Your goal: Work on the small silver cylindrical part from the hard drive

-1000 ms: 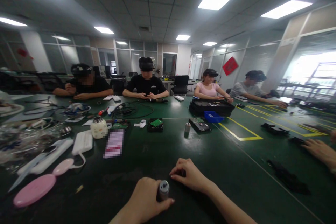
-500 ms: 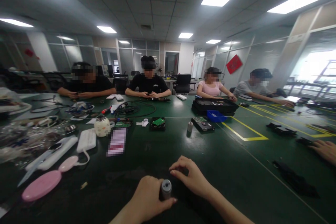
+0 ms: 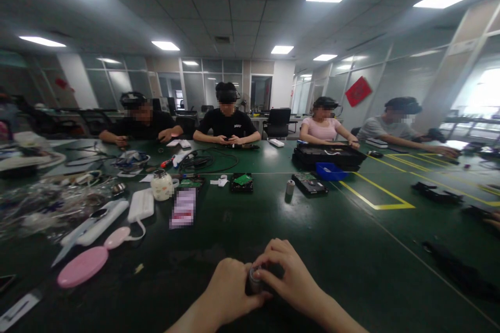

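Observation:
A small grey metal cylinder (image 3: 255, 282), like a small electric motor, stands upright just above or on the green table. My left hand (image 3: 226, 289) is wrapped round its side, with the thumb in front. Over its top end, my right hand (image 3: 287, 268) has thumb and index finger pinched together, touching the rim. Anything between those fingertips is too small or hidden to make out. A similar metal cylinder (image 3: 289, 188) stands farther off, beside an opened hard drive (image 3: 310, 184).
Another drive with a green board (image 3: 241, 182) lies ahead. On the left are a phone (image 3: 183, 208), a patterned jar (image 3: 162, 187), a white power bank (image 3: 141, 204), a pink oval case (image 3: 83, 267) and plastic bags (image 3: 70, 197). A blue tray (image 3: 331, 171) lies ahead right. Several people sit opposite.
My right hand has come in from beside the cylinder to its top, and its fingertips now cover part of it. The left hand keeps its hold. The view has shifted slightly left.

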Action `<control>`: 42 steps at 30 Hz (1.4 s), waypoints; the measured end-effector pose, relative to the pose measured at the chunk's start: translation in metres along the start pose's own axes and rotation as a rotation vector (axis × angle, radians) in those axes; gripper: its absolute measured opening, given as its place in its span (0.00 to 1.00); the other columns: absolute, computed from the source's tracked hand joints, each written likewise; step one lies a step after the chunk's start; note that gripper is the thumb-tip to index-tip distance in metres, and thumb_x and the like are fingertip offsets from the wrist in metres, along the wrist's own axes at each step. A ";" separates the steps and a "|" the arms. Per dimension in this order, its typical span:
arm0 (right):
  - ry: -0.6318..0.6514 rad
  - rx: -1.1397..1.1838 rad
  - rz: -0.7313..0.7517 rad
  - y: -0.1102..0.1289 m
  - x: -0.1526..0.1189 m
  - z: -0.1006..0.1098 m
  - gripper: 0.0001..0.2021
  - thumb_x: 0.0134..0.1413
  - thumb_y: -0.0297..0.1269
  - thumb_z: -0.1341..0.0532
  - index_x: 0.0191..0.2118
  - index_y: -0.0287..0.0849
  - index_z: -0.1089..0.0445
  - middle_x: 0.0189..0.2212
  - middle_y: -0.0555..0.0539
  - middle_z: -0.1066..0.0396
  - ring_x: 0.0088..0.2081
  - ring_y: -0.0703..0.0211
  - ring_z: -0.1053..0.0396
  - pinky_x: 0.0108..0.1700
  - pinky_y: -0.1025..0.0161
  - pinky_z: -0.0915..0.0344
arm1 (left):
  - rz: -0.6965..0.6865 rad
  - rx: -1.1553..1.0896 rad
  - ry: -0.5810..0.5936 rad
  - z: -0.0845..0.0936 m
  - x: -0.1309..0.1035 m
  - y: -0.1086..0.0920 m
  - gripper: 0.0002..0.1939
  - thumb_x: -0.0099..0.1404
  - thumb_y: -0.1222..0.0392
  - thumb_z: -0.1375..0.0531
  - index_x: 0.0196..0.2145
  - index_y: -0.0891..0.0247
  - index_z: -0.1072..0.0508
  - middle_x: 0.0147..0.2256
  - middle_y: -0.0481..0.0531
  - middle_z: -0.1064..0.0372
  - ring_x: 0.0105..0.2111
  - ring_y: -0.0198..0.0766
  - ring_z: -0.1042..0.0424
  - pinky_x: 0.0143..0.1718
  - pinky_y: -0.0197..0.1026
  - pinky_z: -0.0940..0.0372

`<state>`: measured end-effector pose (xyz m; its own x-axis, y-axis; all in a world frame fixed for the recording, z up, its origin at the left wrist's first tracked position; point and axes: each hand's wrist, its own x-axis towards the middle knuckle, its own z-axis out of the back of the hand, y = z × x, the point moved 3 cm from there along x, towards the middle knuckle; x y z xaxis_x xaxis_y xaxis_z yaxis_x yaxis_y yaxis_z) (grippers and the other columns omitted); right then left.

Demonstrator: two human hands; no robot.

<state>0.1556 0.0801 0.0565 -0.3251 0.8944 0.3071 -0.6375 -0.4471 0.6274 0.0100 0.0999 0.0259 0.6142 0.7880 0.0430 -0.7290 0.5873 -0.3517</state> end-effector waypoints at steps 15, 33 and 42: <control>-0.096 0.088 -0.092 -0.010 0.000 -0.011 0.06 0.46 0.32 0.31 0.30 0.40 0.28 0.25 0.52 0.33 0.29 0.60 0.35 0.33 0.64 0.40 | -0.032 -0.014 -0.017 0.000 0.001 0.000 0.17 0.61 0.44 0.40 0.34 0.60 0.22 0.32 0.53 0.22 0.34 0.48 0.24 0.36 0.41 0.36; 0.018 0.250 -0.003 -0.010 0.000 0.001 0.04 0.51 0.34 0.36 0.31 0.38 0.25 0.31 0.47 0.31 0.31 0.59 0.32 0.32 0.64 0.35 | 0.008 0.012 0.016 0.003 -0.001 0.000 0.20 0.59 0.43 0.40 0.40 0.60 0.23 0.35 0.55 0.22 0.36 0.51 0.24 0.37 0.43 0.35; 0.038 0.259 0.005 -0.013 0.000 0.003 0.02 0.49 0.29 0.36 0.30 0.36 0.26 0.31 0.46 0.30 0.32 0.59 0.31 0.33 0.64 0.34 | 0.029 0.024 0.022 0.004 -0.001 -0.001 0.19 0.58 0.42 0.40 0.36 0.61 0.23 0.34 0.55 0.22 0.35 0.51 0.24 0.36 0.43 0.35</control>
<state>0.1662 0.0866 0.0505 -0.3567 0.8890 0.2871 -0.4373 -0.4305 0.7896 0.0091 0.0996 0.0294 0.5987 0.8009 0.0121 -0.7536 0.5684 -0.3302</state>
